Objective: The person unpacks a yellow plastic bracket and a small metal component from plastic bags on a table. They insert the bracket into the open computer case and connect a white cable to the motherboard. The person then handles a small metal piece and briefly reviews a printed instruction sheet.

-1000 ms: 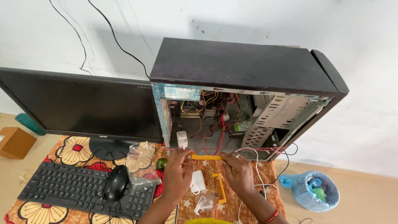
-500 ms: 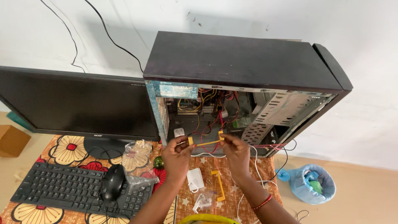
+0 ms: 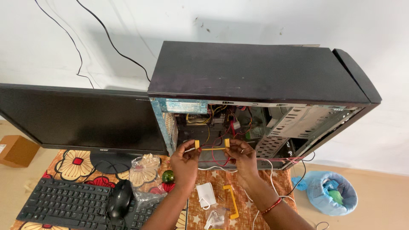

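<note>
Left hand [image 3: 185, 159] and right hand [image 3: 242, 156] raised, thumbs and fingertips pinching opposite ends of a yellow cable [image 3: 212, 147], stretched level before the open computer case [image 3: 260, 106]. Higher now than before, off the table's floral cloth [image 3: 81, 164].

Even, soft daylight, bright overall; no hard highlights. White wall [image 3: 264, 21] slightly washed toward 12 o'clock. Diffuse shadow of the computer case [image 3: 255, 72] falls on the wall at 10 to 11 o'clock, so light comes from roughly 4 o'clock. Monitor [image 3: 81, 115] screen is matte dark with faint sheen only. Case interior [image 3: 221, 123] dim, cables murky. Wide-angle bowing at 3 and 9 o'clock edges. Focus sharp centrally; forearms at 6 o'clock slightly soft.
</note>
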